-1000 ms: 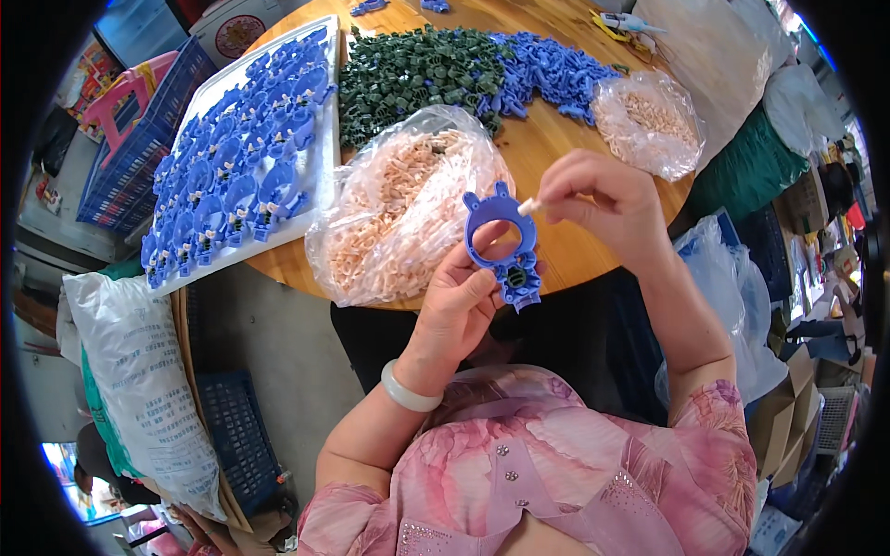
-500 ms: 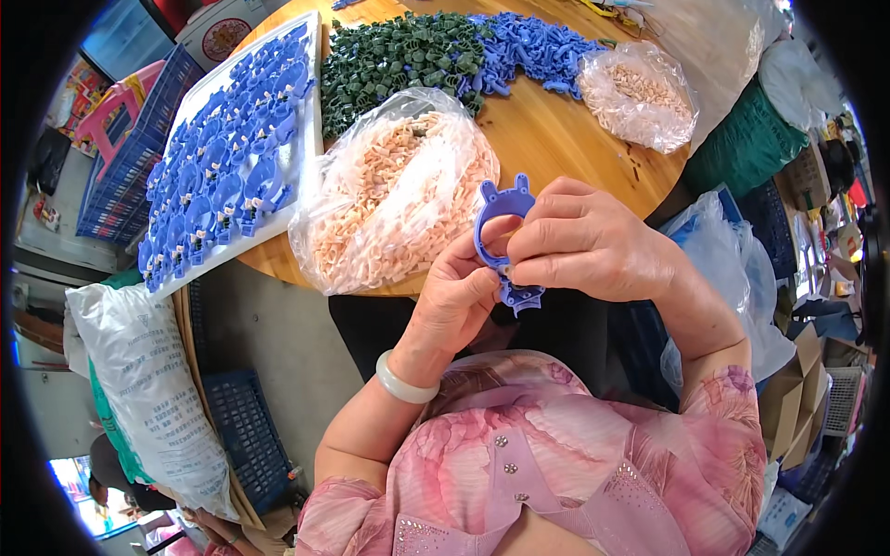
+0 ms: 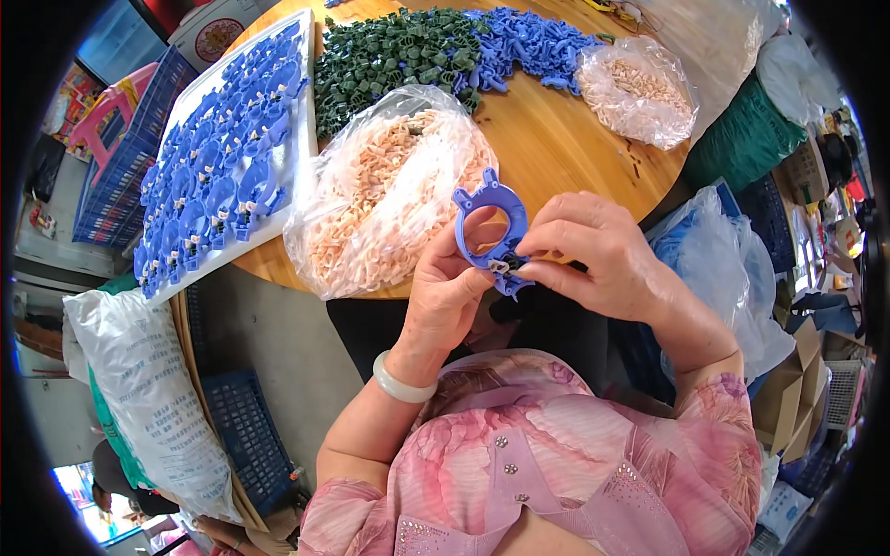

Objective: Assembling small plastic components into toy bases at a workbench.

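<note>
The left hand [image 3: 448, 283] is clamped on a blue plastic ring-shaped piece with small knobs along its top rim [image 3: 499, 196], the thumb pressing near the lower part and the fingers behind, a finger showing through the ring. This grip likely leaves the lower part exposed and braces it against pressure from the other side. The piece is held up in front of the chest, just short of the table edge, with the ring upward and the lower part toward the body, probably for a clear view. A dark green insert [image 3: 508, 263] sits in that lower part, with a small pale bit [image 3: 499, 268] at it.

The right hand [image 3: 598, 255] comes in from the right, its thumb and index fingertip near each other at the lower part; whether they pinch anything between them I cannot tell. Both elbows are bent, the forearms angling inward so that the hands meet. A white bangle [image 3: 403, 380] circles the left wrist.

Just beyond, a clear plastic bag of peach-coloured bits [image 3: 443, 102] rests on the round wooden table [image 3: 538, 139], seemingly placed for easy reach. Behind it lie a heap of dark green plastic parts [image 3: 394, 65] and a heap of blue plastic parts [image 3: 538, 46]; a smaller clear bag [image 3: 684, 88] lies to the right. On the left, a white tray [image 3: 308, 93] bears rows of similar blue pieces [image 3: 218, 157], apparently laid out to stay separate.
</note>
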{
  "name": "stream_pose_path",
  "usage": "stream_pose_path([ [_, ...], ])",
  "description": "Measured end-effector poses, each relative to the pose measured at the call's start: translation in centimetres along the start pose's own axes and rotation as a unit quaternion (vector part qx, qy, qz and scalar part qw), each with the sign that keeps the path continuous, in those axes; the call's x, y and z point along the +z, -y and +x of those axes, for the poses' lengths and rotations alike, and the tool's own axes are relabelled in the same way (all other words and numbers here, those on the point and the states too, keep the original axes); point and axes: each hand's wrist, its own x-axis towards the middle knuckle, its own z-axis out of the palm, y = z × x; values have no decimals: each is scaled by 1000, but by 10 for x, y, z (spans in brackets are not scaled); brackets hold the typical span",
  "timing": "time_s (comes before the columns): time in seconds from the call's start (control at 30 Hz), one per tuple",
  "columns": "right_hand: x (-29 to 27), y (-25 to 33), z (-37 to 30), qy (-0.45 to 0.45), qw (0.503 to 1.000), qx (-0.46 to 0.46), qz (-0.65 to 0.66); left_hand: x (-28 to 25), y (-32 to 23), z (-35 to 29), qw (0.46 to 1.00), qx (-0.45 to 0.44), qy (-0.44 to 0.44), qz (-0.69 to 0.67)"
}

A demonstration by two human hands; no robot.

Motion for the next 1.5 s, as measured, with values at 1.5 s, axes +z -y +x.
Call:
stream_pose_path([
  [1.5, 18, 1, -6, 6, 981, 169, 90, -2, 8, 4, 999, 23, -38, 31],
])
